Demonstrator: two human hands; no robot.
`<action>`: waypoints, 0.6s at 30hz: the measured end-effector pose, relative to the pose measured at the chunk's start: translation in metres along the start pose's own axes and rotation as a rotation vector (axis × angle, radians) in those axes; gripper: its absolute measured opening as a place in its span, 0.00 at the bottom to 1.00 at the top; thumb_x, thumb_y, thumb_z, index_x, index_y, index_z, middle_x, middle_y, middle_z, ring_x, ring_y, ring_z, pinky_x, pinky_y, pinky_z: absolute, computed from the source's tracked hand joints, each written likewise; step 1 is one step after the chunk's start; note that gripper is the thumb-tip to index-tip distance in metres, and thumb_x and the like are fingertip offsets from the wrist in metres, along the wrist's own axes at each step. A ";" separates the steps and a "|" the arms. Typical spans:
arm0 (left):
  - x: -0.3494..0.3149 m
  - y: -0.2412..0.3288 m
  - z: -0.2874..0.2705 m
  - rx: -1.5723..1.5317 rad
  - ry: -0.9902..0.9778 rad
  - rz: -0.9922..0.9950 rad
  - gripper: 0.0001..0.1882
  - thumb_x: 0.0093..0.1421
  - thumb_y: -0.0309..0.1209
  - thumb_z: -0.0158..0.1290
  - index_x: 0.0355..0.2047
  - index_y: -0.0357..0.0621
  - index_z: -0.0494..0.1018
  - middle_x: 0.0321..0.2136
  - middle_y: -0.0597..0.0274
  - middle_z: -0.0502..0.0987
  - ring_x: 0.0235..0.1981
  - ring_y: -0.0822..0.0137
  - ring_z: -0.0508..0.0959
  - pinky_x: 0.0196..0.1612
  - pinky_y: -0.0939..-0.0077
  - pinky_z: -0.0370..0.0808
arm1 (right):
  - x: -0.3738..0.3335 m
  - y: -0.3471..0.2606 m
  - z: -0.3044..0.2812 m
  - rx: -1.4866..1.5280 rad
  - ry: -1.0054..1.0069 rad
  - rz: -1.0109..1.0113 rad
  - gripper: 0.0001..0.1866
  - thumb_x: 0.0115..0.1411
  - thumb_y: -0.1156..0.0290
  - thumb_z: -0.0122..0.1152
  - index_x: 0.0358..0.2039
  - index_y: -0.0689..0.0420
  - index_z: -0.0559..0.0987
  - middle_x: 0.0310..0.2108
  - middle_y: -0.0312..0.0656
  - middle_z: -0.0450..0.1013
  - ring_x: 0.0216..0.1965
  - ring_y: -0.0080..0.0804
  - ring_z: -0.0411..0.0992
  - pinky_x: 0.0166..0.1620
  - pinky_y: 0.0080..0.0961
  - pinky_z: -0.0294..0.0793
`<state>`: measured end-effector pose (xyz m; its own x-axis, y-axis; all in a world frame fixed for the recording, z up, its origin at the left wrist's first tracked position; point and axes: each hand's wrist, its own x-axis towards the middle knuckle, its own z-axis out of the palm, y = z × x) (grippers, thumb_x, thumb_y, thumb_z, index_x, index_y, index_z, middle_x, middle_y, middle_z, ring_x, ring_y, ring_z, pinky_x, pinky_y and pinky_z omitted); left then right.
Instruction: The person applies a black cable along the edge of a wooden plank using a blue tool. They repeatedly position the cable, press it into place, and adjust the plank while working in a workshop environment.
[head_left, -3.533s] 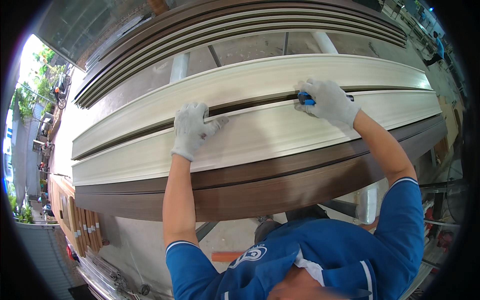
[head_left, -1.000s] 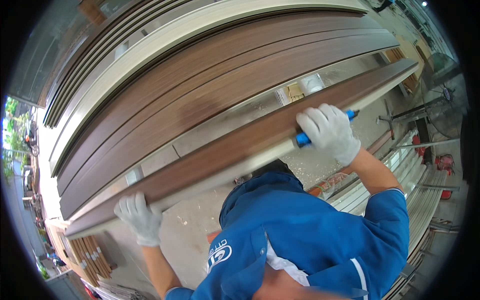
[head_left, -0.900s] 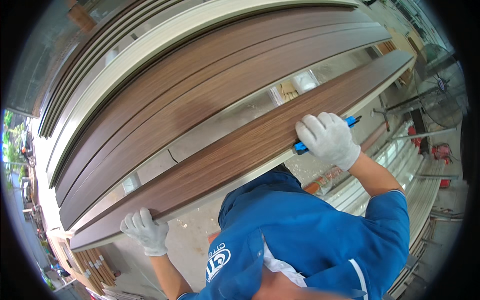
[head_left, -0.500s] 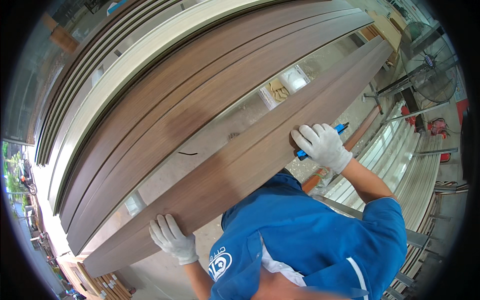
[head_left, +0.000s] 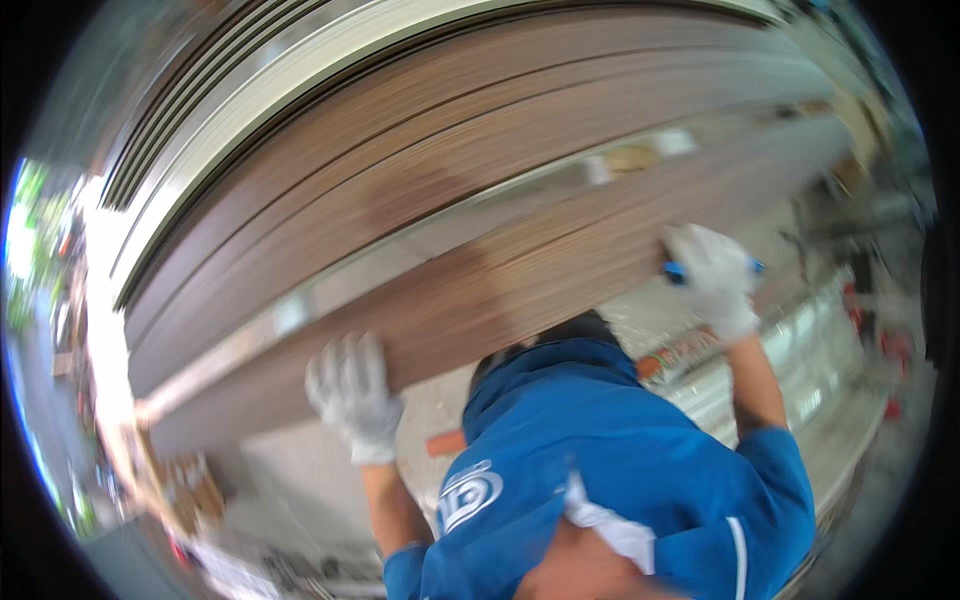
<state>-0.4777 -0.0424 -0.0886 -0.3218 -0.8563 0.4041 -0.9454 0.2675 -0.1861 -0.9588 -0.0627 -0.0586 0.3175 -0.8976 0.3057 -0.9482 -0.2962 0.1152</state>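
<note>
A long brown wood-grain plank [head_left: 440, 310] runs from the lower left to the upper right in front of my body. My left hand [head_left: 355, 395], in a white glove, holds its near edge toward the left end, fingers laid over the top face and thumb hidden. Farther right, my gloved right hand [head_left: 715, 275] is at the same edge, its fingertips against the plank. A slim blue tool [head_left: 676, 272] is gripped in that palm and sticks out on both sides; motion blur hides its exact kind.
Beyond a narrow gap lie more brown planks [head_left: 300, 215], side by side. A pale long profile [head_left: 215, 160] and several dark strips lie behind them. Small boxes [head_left: 630, 158] show in the gap. Wrapped pale lengths [head_left: 815, 350] lie at the right, an orange piece [head_left: 446, 443] below the plank.
The view has swung, so the planks slant less steeply. The plank and my two hands have stayed together, my right hand now farther right in view, still with the blue tool.
</note>
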 end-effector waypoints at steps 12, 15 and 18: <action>-0.018 0.006 0.020 -0.037 0.173 -0.090 0.27 0.51 0.28 0.59 0.54 0.53 0.80 0.54 0.54 0.79 0.58 0.44 0.77 0.63 0.42 0.74 | -0.023 0.015 0.040 -0.038 0.012 0.017 0.30 0.42 0.70 0.78 0.49 0.53 0.77 0.45 0.47 0.76 0.44 0.51 0.77 0.44 0.45 0.78; -0.025 0.005 0.022 -0.068 0.107 -0.126 0.26 0.51 0.30 0.59 0.54 0.53 0.80 0.54 0.54 0.79 0.58 0.44 0.77 0.63 0.42 0.74 | -0.029 0.009 0.039 -0.061 0.069 0.022 0.29 0.44 0.70 0.77 0.49 0.53 0.78 0.45 0.46 0.76 0.44 0.50 0.77 0.44 0.43 0.78; -0.015 -0.003 0.024 -0.049 0.171 -0.042 0.27 0.51 0.30 0.60 0.55 0.52 0.79 0.54 0.54 0.79 0.57 0.45 0.77 0.62 0.42 0.75 | -0.012 0.008 0.037 -0.022 0.128 0.015 0.29 0.43 0.71 0.77 0.49 0.53 0.77 0.45 0.45 0.77 0.45 0.50 0.77 0.44 0.44 0.78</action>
<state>-0.4686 -0.0406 -0.1157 -0.2824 -0.7806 0.5577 -0.9581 0.2581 -0.1240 -0.9706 -0.0661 -0.0968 0.3041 -0.8525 0.4251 -0.9526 -0.2749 0.1300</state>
